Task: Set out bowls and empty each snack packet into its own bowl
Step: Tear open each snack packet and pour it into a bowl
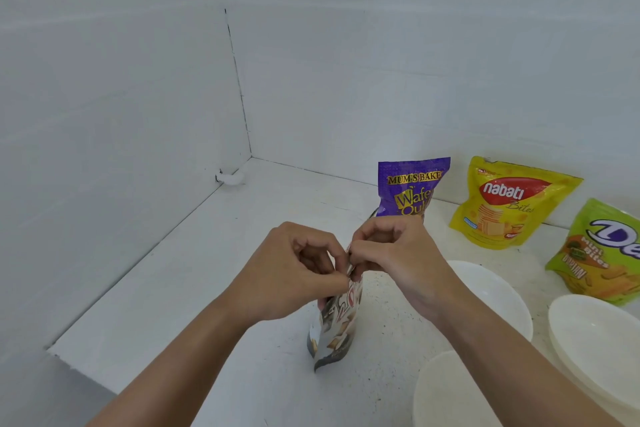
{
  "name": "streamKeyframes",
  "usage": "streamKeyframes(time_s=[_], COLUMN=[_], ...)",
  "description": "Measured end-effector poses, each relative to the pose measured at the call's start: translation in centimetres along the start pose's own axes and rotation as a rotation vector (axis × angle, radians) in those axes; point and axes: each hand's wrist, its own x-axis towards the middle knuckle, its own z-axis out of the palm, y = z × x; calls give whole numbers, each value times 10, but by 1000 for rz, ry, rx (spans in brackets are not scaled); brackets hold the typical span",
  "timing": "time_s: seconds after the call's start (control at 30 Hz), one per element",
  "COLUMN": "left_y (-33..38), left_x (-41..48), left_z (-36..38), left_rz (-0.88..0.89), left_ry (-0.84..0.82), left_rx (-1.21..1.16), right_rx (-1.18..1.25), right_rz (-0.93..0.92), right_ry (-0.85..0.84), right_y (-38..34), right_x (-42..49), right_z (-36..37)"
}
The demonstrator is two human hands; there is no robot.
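Left hand [294,267], right hand [391,253] pinch silvery packet [334,329] — upright, creased.

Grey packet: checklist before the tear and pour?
1. Two-hand grip: left hand and right hand both pinch the top edge of the grey packet. Ok.
2. Top torn open: hidden by the fingers. Cannot tell.
3. Empty bowl nearby: white bowl just right of the packet holds nothing. Ok.
4. Packet over a bowl: it is above bare table, left of the bowls. Not ok.
5. Bowls set out singly: stack of bowls at far right is not separated. Not ok.
6. Other packets out of the way: purple packet, yellow packet and green packet sit behind the hands. Ok.
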Motion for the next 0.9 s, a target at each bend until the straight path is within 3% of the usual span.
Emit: streamKeyframes(time_s=[0.13,0.3,0.4,0.6,0.9], left_y=[3,14,19,19,9], left_x=[-1,5,7,11,10], left_z=[0,-13,-15,-10,-9], left_rz=[-88,-253,-260,-204,-221], left_ry=[6,-177,-208,-139,-27], left_rx=[-2,-90,-70,18,9], right_rx=[-23,7,-30,-98,-44], right_rz=[-3,69,107,127,73], right_ry=[18,-37,-68,-121,26], right_y=[1,-4,-8,-13,-8], right_x=[2,5,5,4,6], right_z=[2,1,1,-3,9])
